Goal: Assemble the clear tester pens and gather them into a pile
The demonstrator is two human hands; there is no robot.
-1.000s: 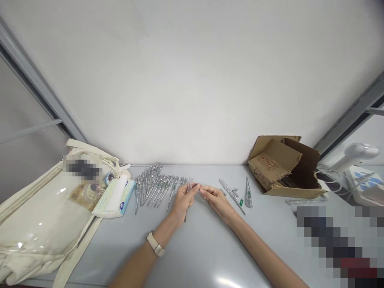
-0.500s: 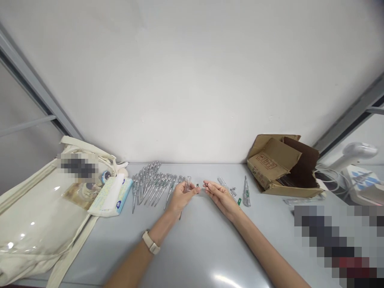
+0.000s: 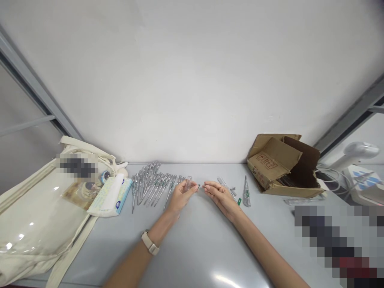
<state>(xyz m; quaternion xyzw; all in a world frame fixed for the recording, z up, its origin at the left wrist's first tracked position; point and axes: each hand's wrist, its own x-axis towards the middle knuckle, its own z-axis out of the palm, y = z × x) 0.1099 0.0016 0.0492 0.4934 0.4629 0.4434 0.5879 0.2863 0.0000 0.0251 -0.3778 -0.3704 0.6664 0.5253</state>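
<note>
My left hand point(image 3: 179, 198) is closed around a clear screwdriver handle point(image 3: 189, 183) that stands upright. Between its thumb and fingertip a small green piece point(image 3: 199, 186) sticks out to the right. Just across a small gap, my right hand point(image 3: 220, 196) pinches a tiny part point(image 3: 204, 186), too small to name. Left of my hands lie several clear-handled screwdrivers point(image 3: 156, 185) with green inside, side by side. Close to my right hand are another clear handle point(image 3: 221, 181), small metal bits point(image 3: 233, 190) and a green piece point(image 3: 239, 201). One screwdriver point(image 3: 246, 192) lies apart, farther right.
An open cardboard box point(image 3: 265, 172) stands at the back right, with a flat clear packet point(image 3: 303, 201) before it. A white scanner point(image 3: 360, 152) is beyond. On the left are a tissue pack point(image 3: 111, 196) and a cream bag point(image 3: 36, 216). The wall rises behind.
The green piece in my left fingertips has tilted. My right fingertips and the tiny part have shifted slightly left and down. The rest looks the same.
</note>
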